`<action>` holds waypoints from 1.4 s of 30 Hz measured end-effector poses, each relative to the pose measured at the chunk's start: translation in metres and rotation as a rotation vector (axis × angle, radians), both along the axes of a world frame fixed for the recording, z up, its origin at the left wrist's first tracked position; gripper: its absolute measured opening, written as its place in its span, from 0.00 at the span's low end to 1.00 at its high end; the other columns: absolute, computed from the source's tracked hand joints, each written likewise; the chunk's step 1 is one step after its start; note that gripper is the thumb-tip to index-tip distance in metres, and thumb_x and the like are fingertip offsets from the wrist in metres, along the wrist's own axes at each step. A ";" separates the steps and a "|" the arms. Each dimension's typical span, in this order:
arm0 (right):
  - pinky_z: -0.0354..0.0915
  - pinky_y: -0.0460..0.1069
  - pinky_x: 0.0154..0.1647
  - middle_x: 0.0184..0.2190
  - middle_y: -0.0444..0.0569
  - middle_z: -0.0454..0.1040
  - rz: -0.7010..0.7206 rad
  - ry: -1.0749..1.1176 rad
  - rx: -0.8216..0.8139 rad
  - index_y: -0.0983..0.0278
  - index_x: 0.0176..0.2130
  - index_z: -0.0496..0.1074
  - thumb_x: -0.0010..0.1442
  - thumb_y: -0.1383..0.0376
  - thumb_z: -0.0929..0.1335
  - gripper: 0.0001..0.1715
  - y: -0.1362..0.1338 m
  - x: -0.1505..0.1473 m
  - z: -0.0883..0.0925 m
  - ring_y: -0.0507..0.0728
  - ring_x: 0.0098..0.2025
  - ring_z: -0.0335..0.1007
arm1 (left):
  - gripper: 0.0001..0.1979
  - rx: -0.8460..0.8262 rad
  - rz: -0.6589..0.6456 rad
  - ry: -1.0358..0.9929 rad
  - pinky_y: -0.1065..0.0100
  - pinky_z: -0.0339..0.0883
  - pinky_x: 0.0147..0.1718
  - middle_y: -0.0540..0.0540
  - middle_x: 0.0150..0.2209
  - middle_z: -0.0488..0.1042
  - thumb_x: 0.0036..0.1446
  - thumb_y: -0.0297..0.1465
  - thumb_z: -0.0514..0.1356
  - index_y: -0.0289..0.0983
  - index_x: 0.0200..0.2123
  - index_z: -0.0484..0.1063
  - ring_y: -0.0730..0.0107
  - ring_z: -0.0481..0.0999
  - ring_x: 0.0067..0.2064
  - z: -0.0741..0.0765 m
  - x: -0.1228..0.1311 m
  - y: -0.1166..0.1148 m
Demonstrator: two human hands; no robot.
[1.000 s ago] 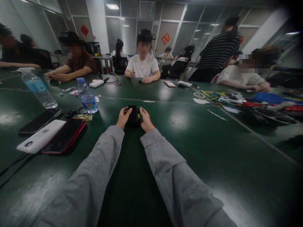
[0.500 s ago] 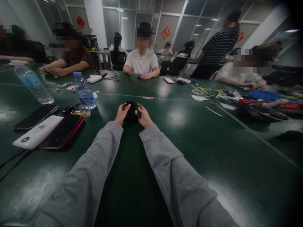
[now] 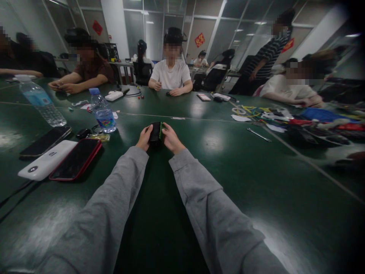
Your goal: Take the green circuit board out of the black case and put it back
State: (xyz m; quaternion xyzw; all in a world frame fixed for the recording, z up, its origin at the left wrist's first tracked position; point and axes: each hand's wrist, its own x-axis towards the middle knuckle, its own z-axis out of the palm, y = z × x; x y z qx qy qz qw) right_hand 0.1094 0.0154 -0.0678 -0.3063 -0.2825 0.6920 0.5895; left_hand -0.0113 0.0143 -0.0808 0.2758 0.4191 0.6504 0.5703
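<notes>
A small black box-like device [image 3: 155, 132] with a green edge on its right side stands on the dark green table [image 3: 228, 167] straight ahead of me. My left hand [image 3: 144, 138] grips its left side with curled fingers. My right hand [image 3: 170, 138] holds its right side, fingers wrapped along the green edge. Both arms are in grey sleeves, stretched forward over the table. The lower part of the device is hidden between my hands.
To my left lie a red-cased phone [image 3: 75, 159], a white power bank [image 3: 47, 160], a black phone [image 3: 45, 141] and two water bottles [image 3: 102, 113], [image 3: 40, 101]. A metal tool [image 3: 258, 134] and coloured cables [image 3: 256, 112] lie at right. Several people sit around the table.
The device has been turned in my hands: its yellow-dotted face no longer shows, and a narrow green edge now faces right. My hands sit slightly closer together.
</notes>
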 end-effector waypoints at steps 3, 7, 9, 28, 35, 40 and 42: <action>0.75 0.48 0.43 0.39 0.42 0.74 -0.014 -0.014 0.008 0.56 0.50 0.66 0.56 0.77 0.64 0.25 -0.001 -0.005 -0.003 0.51 0.40 0.74 | 0.15 -0.079 -0.121 -0.104 0.63 0.74 0.41 0.41 0.37 0.78 0.58 0.38 0.62 0.34 0.43 0.73 0.63 0.79 0.39 0.005 -0.006 -0.005; 0.72 0.47 0.45 0.36 0.41 0.75 -0.015 -0.010 -0.056 0.57 0.48 0.66 0.57 0.75 0.65 0.21 -0.003 -0.001 -0.012 0.49 0.39 0.74 | 0.20 -0.025 -0.263 -0.326 0.61 0.75 0.41 0.36 0.41 0.78 0.63 0.37 0.52 0.32 0.51 0.72 0.59 0.78 0.45 0.007 -0.020 -0.012; 0.72 0.47 0.44 0.34 0.42 0.75 0.000 0.024 -0.105 0.58 0.44 0.66 0.59 0.74 0.65 0.15 -0.004 0.004 -0.015 0.50 0.39 0.75 | 0.20 0.029 -0.265 -0.412 0.63 0.75 0.40 0.37 0.43 0.78 0.63 0.35 0.50 0.33 0.54 0.70 0.62 0.78 0.45 0.007 -0.025 -0.013; 0.70 0.45 0.35 0.30 0.40 0.77 0.102 0.070 -0.085 0.58 0.43 0.72 0.66 0.67 0.61 0.10 -0.009 0.011 -0.011 0.50 0.29 0.71 | 0.14 -0.059 -0.178 -0.169 0.70 0.70 0.34 0.49 0.28 0.76 0.51 0.27 0.60 0.35 0.43 0.74 0.72 0.75 0.31 0.009 -0.005 -0.007; 0.67 0.44 0.28 0.26 0.39 0.76 0.093 0.071 -0.094 0.58 0.41 0.72 0.67 0.65 0.62 0.10 -0.010 0.012 -0.010 0.50 0.26 0.70 | 0.23 0.115 -0.185 -0.040 0.69 0.69 0.43 0.47 0.39 0.78 0.45 0.22 0.65 0.35 0.48 0.72 0.69 0.77 0.41 0.008 0.007 -0.011; 0.70 0.45 0.31 0.26 0.38 0.77 0.070 0.070 -0.070 0.58 0.40 0.72 0.66 0.66 0.63 0.08 -0.012 0.011 -0.010 0.51 0.28 0.72 | 0.25 0.129 -0.119 0.008 0.63 0.69 0.50 0.44 0.45 0.75 0.46 0.20 0.66 0.36 0.49 0.68 0.66 0.76 0.47 0.002 0.009 -0.006; 0.71 0.45 0.33 0.27 0.38 0.78 0.066 0.060 -0.055 0.59 0.40 0.72 0.65 0.66 0.64 0.07 -0.011 0.010 -0.011 0.51 0.29 0.73 | 0.25 0.143 -0.091 0.057 0.61 0.69 0.51 0.43 0.46 0.74 0.46 0.22 0.68 0.36 0.48 0.66 0.65 0.76 0.48 -0.003 0.009 -0.004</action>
